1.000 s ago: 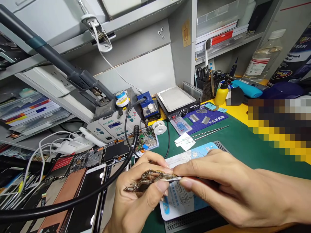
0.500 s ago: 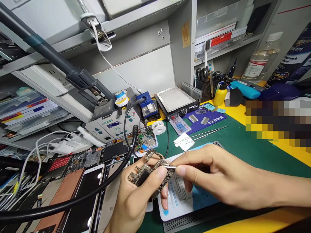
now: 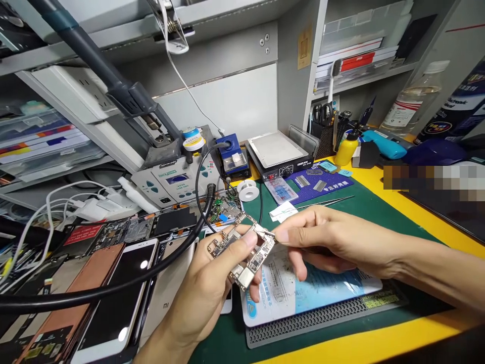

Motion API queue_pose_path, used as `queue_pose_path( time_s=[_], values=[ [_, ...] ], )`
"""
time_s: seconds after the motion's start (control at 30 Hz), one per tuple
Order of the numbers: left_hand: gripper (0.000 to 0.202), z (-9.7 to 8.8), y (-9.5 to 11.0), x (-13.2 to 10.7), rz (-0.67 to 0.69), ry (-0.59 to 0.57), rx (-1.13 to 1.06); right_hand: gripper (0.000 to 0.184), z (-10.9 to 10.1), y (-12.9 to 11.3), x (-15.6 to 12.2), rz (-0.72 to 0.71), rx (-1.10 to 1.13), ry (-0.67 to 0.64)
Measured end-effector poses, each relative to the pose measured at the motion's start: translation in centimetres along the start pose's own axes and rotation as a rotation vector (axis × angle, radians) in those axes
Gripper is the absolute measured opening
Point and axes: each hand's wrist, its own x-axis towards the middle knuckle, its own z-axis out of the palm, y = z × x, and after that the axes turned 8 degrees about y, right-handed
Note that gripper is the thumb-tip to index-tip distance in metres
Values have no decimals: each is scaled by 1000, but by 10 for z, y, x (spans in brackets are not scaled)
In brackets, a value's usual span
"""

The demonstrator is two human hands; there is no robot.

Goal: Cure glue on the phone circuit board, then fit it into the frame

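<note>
The circuit board, which one second ago showed mostly its edge between the fingers of the left hand, has now turned its flat face into view, and a silver patch appears below the thumb. Beneath the right hand's fingers, more of the blue-and-white pad has become visible.

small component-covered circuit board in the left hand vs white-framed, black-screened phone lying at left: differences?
The component-covered circuit board has an irregular outline with an opening; the white-framed, black-screened phone is a plain rounded rectangle.
The circuit board looks smaller than the phone.
The circuit board is held up in the left hand; the phone lies untouched.
Both are flat.
</note>
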Motion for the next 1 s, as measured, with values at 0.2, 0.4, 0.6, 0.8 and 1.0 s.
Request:
queue_pose_path(
  time_s=[0.2, 0.4, 0.6, 0.8, 1.0],
  values=[
    [30, 0, -3, 1, -28, -2, -63, 34, 0, 0, 0, -22, -63, -27],
    [29, 0, -4, 1, -6, 14, -95, 39, 0, 0, -1, -123, -127, 113],
    [29, 5, -8, 1, -10, -6, -106, 35, 3, 5, 0, -81, -125, 72],
    [27, 8, -6, -3, 11, -39, -120, 34, 2, 8, 0, -113, -76, 74],
    [29, 8, -1, -7, 100, -43, -76, 37, 3, 6, -1, -180, -74, 171]
  ],
)
